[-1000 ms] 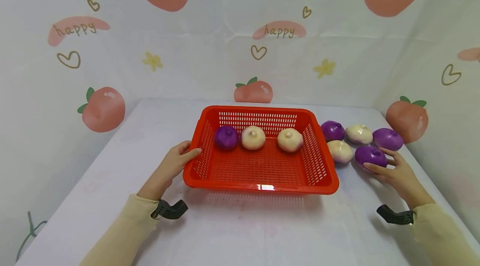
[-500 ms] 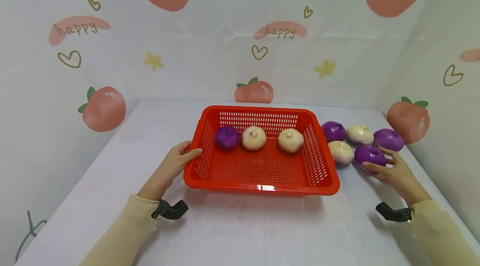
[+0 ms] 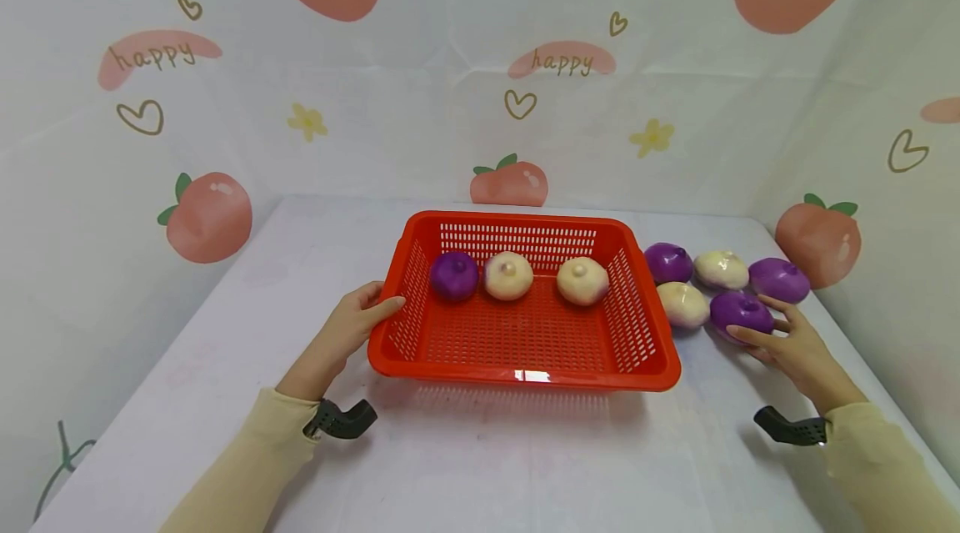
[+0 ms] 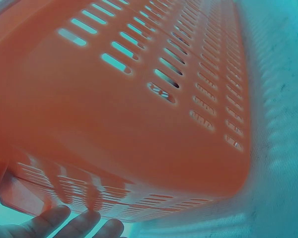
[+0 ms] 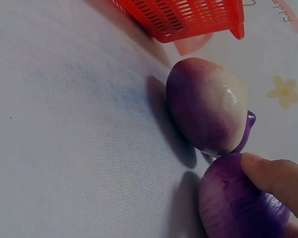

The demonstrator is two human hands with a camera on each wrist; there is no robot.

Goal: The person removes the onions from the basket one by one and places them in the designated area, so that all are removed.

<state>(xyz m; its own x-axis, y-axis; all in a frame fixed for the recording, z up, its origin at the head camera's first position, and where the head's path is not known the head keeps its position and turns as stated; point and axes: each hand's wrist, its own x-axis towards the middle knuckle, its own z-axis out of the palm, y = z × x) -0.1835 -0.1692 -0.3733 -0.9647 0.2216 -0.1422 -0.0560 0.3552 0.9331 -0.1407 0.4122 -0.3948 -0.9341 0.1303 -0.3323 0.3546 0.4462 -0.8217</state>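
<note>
My left hand [image 3: 352, 329] grips the left rim of the red basket [image 3: 525, 377], thumb over the rim, fingers outside. The left wrist view is tinted and cropped; my fingertips [image 4: 111, 228] appear to lie beside the outer wall, but contact cannot be confirmed there.

My right hand [image 3: 798, 354] pinches 1 purple bulb [image 3: 738, 312] between thumb and fingers, to the right of the basket. Between this bulb and the basket's right side sits 1 cream bulb [image 3: 682, 304]. Farther back, also right of the basket, 3 bulbs form a row: 1 violet bulb [image 3: 668, 263] nearest the basket, 1 ivory bulb [image 3: 721, 269] in the middle, 1 lilac bulb [image 3: 779, 279] outermost.

Inside the basket, 3 bulbs stand toward the rear wall: 1 dark purple bulb [image 3: 453, 275] at left, 1 pale bulb [image 3: 507, 275] beside it, and 1 white bulb [image 3: 582, 280] apart at right. The white-covered table [image 3: 480, 466] extends in front of the basket; a fruit-printed backdrop [image 3: 420, 124] hangs behind it.
</note>
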